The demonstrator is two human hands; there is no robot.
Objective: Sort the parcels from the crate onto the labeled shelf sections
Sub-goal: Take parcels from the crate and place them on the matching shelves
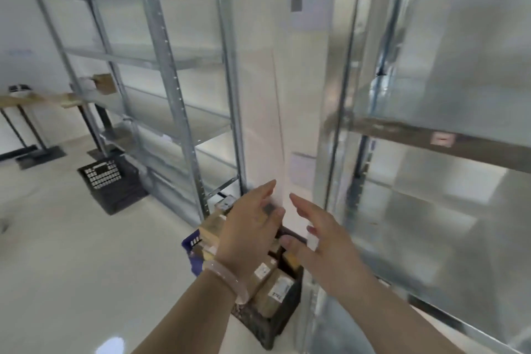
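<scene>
On the floor between two metal shelf units stands a dark crate [270, 327] filled with several brown cardboard parcels [273, 290] that carry white labels. Both my hands hover above it, held out in front of me. My left hand [250, 227], with a pale bracelet on the wrist, has relaxed fingers and holds nothing. Just to its right, my right hand [321, 241] is spread with straight fingers and is also empty. A labeled shelf [442, 139] with a small pink tag runs along the right. The view is motion-blurred.
A tall grey metal shelving unit [172, 80] stands at left with a small box [103, 82] on a far shelf. A second black crate [112, 181] sits on the pale floor beside it. A white pillar [287, 95] with posted papers rises between the shelf units. A wooden bench [28, 99] stands far left.
</scene>
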